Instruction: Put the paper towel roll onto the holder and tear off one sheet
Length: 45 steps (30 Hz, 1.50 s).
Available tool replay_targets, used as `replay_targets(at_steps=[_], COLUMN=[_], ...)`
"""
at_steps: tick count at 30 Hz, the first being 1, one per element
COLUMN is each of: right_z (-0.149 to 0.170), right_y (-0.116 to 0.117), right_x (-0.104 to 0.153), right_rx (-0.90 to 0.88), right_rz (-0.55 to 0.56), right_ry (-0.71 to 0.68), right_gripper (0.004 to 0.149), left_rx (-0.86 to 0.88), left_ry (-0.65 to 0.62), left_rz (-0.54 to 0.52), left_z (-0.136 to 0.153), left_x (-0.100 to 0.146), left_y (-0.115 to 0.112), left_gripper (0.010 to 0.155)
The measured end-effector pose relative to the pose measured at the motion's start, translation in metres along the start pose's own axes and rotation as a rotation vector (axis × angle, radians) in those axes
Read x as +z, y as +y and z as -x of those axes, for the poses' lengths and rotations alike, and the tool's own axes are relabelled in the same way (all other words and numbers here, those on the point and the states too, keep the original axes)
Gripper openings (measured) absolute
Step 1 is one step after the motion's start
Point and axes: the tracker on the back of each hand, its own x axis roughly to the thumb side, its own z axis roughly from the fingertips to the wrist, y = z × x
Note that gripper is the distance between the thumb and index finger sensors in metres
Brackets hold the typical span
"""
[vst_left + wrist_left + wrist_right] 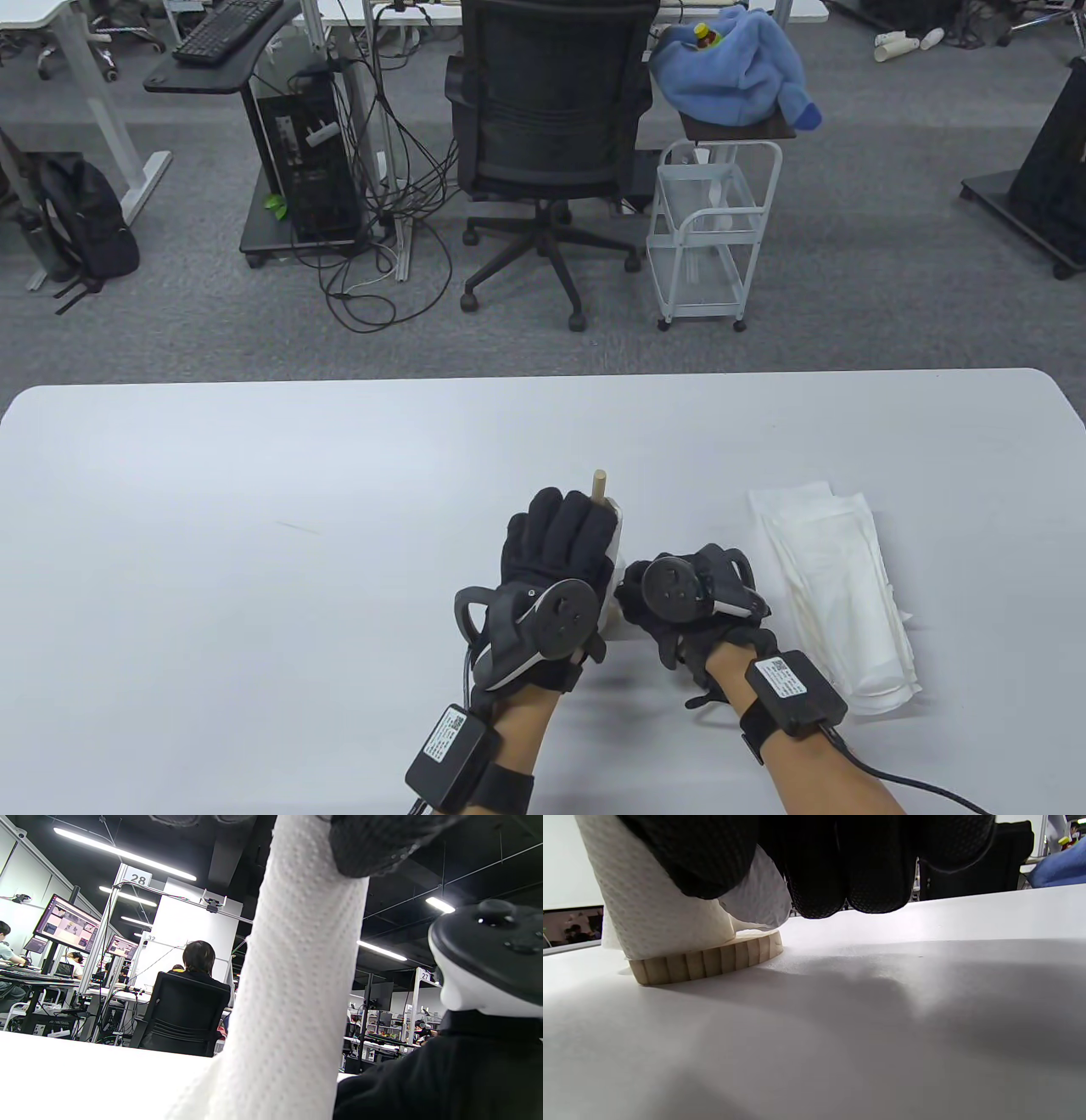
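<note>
One paper towel roll (618, 543), seated on one wooden holder (712, 959), between the two hands. Two gloved hands: left hand (556, 543) over the roll's top, right hand (679, 611) just beside its lower part. One tracker on each hand, two in all. One stack of loose white sheets (836, 594) just right of the right hand; the sheet count in it cannot be told. One white table (254, 552) under all.
</note>
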Motion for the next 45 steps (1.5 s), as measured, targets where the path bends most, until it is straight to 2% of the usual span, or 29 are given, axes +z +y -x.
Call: replay_targets(at_steps=[2, 5, 8, 11, 21, 35, 45], right_z=[-0.005, -0.015, -0.022, -0.017, -0.006, -0.001, -0.001], right_y=[-0.001, 0.011, 0.009, 0.009, 0.008, 0.008, 0.009], right_x=[-0.001, -0.004, -0.002, 0.0, 0.014, 0.031, 0.038], right_rx=[0.061, 0.301, 0.37, 0.282, 0.196, 0.126, 0.08], right_rz=[-0.027, -0.207, -0.197, -0.203, -0.211, -0.215, -0.217], right_ry=[-0.003, -0.017, -0.073, -0.041, -0.015, -0.001, 0.018], right_gripper=[0.038, 0.038, 0.039, 0.039, 0.039, 0.039, 0.04], left_rx=[0.0, 0.005, 0.004, -0.003, 0.011, -0.083, -0.081], left_ry=[0.0, 0.003, 0.004, 0.002, 0.029, 0.002, 0.003], left_rz=[0.0, -0.001, -0.002, -0.003, -0.013, -0.033, -0.032], left_z=[0.0, 0.001, 0.001, 0.001, 0.009, -0.004, -0.005], left_x=[0.0, 0.0, 0.0, 0.0, 0.0, 0.0, 0.0], left_y=[0.0, 0.0, 0.0, 0.001, 0.002, 0.0, 0.0], left_gripper=[0.068, 0.068, 0.068, 0.068, 0.067, 0.067, 0.067])
